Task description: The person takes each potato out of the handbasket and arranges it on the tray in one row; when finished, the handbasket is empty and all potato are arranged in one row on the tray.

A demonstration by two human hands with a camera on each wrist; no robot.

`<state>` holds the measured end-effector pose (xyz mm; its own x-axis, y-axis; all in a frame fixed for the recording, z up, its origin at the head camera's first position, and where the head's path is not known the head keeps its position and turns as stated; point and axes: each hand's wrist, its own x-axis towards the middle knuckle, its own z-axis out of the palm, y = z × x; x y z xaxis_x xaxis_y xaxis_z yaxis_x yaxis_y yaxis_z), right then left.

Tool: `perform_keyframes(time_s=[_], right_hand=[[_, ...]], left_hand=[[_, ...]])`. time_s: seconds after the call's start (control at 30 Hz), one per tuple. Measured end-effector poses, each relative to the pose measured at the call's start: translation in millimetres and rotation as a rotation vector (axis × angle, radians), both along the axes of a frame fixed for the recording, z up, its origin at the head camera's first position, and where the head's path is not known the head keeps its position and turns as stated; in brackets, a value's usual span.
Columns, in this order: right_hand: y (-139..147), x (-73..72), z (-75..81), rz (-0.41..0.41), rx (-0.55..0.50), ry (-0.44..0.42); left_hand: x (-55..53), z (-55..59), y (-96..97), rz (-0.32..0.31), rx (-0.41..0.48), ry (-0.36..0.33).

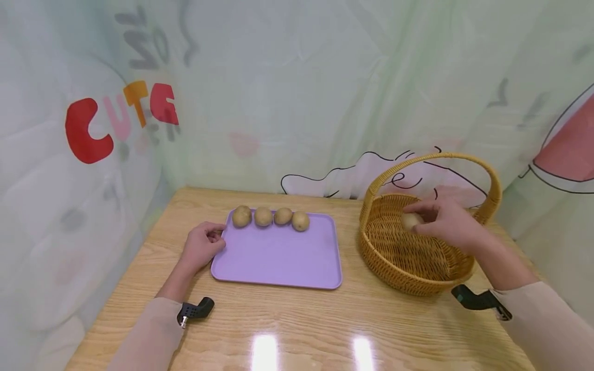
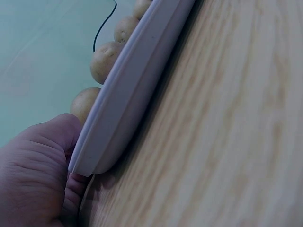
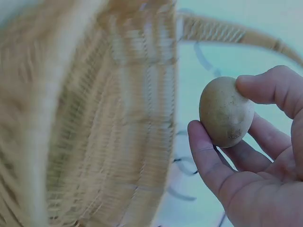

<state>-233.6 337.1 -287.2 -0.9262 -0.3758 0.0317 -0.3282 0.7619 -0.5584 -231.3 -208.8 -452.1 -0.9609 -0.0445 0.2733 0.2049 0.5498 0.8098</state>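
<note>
My right hand [image 1: 447, 222] pinches a potato [image 3: 226, 112] between thumb and fingers, inside the rim of the wicker basket [image 1: 394, 273]. The right wrist view shows this potato as small, oval and tan, with the woven wall beside it. On the left, my left hand [image 1: 203, 247] holds the left edge of a purple tray [image 1: 278, 257]. Seen from the left wrist, the thumb lies over the rim and fingers are tucked under it. Several potatoes [image 1: 263, 217] sit in a row along the tray's far edge.
The basket's tall arched handle [image 1: 441, 155] rises beside my right hand. Tray and basket stand on a wooden table [image 1: 297, 319], with a gap between them. A printed curtain [image 1: 287, 103] hangs behind the table and along its sides.
</note>
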Motion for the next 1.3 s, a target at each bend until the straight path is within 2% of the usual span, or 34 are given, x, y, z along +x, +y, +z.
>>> perform_keyframes(time_s=[0.17,0.3,0.53,0.63,0.77,0.9,1.17,1.3], right_hand=[[-20.9,25.6,4.6,0.007,-0.091,0.001],[-41.1,37.8,3.1,0.022,-0.164,-0.02],[-84.2,41.6,-6.6,0.041,-0.184,-0.009],[-99.5,39.9,-13.5,0.036,-0.231,-0.005],[-120.6,35.3,-23.9,0.017,-0.298,-0.001],[-140.1,24.0,-37.1,-0.002,-0.308,0.03],[-160.7,-10.8,-73.2,-0.09,-0.312,0.044],[-170.3,-28.2,-81.2,-0.126,-0.288,0.006]], left_hand=[[0.7,-0.2,-0.8,0.0,-0.006,-0.007],[0.3,0.4,-0.1,-0.003,-0.007,0.0],[-2.1,-1.6,-2.1,-0.007,0.004,0.007],[-3.9,-3.2,-2.1,-0.007,0.021,0.01],[-5.5,-5.1,-2.5,-0.011,0.038,0.011],[-5.3,-5.2,-3.0,-0.006,0.037,0.004],[-5.1,-2.2,-1.1,0.002,0.026,-0.005],[-6.4,-0.3,-2.4,0.001,0.039,-0.012]])
